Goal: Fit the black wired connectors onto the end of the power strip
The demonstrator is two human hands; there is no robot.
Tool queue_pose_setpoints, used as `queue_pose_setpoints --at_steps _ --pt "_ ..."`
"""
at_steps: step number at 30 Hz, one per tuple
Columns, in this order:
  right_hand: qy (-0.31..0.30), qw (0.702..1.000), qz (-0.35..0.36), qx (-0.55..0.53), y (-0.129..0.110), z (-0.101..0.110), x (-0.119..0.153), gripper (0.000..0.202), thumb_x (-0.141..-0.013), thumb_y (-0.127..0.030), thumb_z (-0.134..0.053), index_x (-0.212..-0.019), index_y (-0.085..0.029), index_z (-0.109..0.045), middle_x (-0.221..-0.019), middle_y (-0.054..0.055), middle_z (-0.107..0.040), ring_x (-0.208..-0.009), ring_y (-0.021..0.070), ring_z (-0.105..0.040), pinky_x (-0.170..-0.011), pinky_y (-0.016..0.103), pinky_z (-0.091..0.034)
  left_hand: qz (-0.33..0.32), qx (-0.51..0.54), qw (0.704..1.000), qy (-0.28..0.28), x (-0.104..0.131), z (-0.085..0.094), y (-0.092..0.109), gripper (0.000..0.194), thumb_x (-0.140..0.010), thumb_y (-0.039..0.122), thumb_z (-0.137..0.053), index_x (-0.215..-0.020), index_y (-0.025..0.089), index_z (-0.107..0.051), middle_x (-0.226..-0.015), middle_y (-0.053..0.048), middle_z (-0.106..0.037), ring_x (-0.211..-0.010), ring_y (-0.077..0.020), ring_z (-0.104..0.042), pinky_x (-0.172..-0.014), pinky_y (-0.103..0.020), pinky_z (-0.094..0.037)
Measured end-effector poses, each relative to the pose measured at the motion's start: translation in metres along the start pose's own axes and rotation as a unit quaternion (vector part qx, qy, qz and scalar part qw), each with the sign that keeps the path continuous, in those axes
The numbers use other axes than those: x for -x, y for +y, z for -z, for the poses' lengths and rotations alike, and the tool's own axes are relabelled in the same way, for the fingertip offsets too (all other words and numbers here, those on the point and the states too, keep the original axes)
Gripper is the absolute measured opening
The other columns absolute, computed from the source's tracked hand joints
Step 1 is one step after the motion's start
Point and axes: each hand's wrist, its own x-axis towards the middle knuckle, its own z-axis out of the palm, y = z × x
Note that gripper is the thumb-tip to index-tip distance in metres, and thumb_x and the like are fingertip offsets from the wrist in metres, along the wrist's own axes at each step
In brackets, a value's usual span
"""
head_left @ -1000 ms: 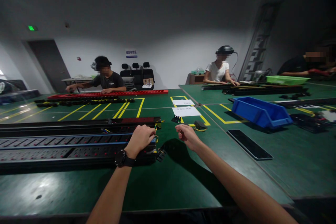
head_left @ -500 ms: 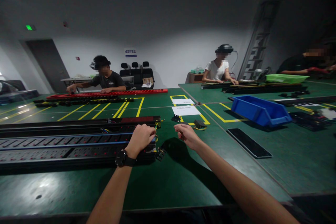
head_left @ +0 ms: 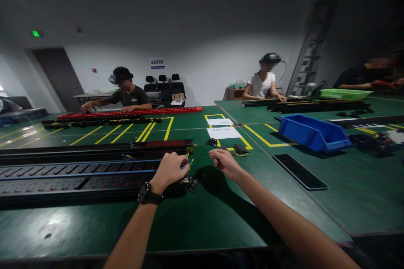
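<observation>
Long black strips with rows of sockets [head_left: 41, 185] lie at the left. At their right end, my left hand [head_left: 172, 170] pinches a thin green-yellow wire [head_left: 191, 162] between thumb and fingers. A small black end piece [head_left: 193, 185] hangs by the strip end, just right of that hand. My right hand [head_left: 224, 163] is held above the table to the right, its fingers curled together; whatever they may hold is too small to make out. Beyond it sit a small black part with a yellow wire [head_left: 240, 149] and a black bracket [head_left: 212, 142].
A phone [head_left: 299, 171] and a blue bin [head_left: 312, 132] stand at the right. White papers [head_left: 224, 132] lie ahead on the green table [head_left: 189, 227]. A red rail [head_left: 176, 110] lies near one person at the far left; two more people work at the right.
My left hand has shifted slightly down and tilted, and the wire now points out to the right of its fingertips. My right hand has hardly moved.
</observation>
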Motion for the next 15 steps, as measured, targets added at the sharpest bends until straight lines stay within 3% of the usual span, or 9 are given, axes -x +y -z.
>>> queue_pose_setpoints --at_steps 9,15 --pt "-0.009 1.000 -0.007 -0.022 -0.0014 -0.0005 0.0005 0.014 -0.066 -0.017 -0.066 -0.080 -0.018 -0.069 -0.067 -0.003 -0.058 -0.048 0.0052 -0.044 -0.043 0.019 -0.028 0.023 -0.010 1.000 0.006 -0.0005 -0.0093 0.0105 0.025 -0.091 0.038 -0.056 -0.105 0.024 -0.072 -0.092 -0.007 -0.073 -0.096 -0.0248 -0.063 -0.085 -0.038 -0.039" --pt "-0.007 1.000 -0.010 -0.002 -0.0039 -0.0010 -0.0021 0.012 -0.065 -0.018 -0.066 -0.077 -0.019 -0.068 -0.062 -0.003 -0.056 -0.048 0.0064 -0.042 -0.044 0.019 -0.029 0.081 -0.013 0.996 0.024 -0.0075 -0.0063 0.0091 0.024 -0.090 0.042 -0.058 -0.092 0.023 -0.072 -0.089 -0.006 -0.075 -0.093 -0.0252 -0.064 -0.082 -0.037 -0.039"
